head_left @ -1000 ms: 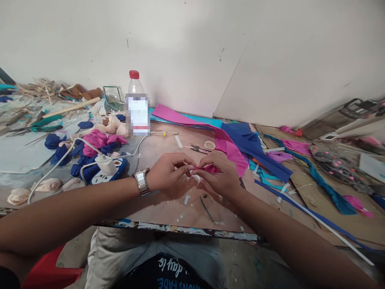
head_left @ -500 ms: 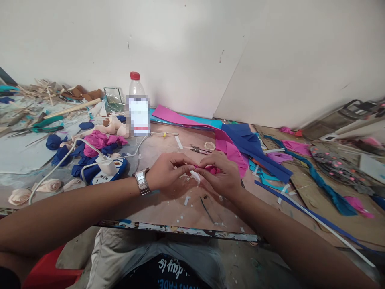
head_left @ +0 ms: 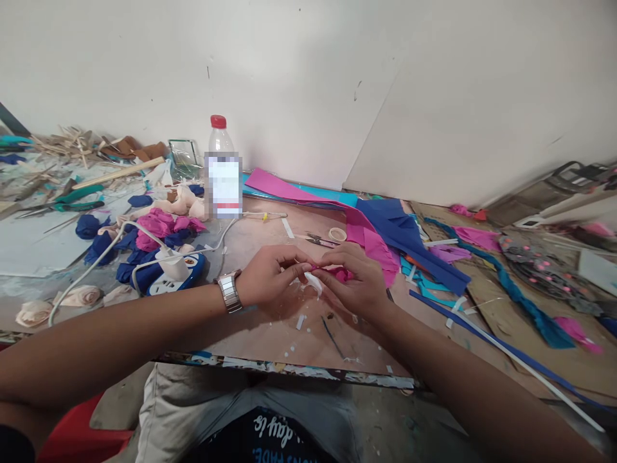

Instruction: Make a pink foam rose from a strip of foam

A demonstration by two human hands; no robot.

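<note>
A small piece of magenta crepe paper [head_left: 341,274] is held between both hands over the middle of the table. My left hand [head_left: 270,273], with a metal watch at the wrist, pinches its left end between thumb and fingers. My right hand [head_left: 359,280] grips the rest, with part of the paper showing between thumb and fingers. A white scrap [head_left: 314,283] shows just below the fingertips. Behind the hands lie small dark snips [head_left: 321,240] and a tape ring [head_left: 337,234].
On the left are blue and pink paper flowers [head_left: 154,230], a power strip [head_left: 176,278] with a white cord, and a red-capped bottle [head_left: 219,138]. Blue paper [head_left: 400,228], cardboard [head_left: 501,315] and a white stick [head_left: 535,373] lie on the right.
The view has shifted very slightly. My right thumb has opened a little away from its fingers, and more of the magenta paper shows.
</note>
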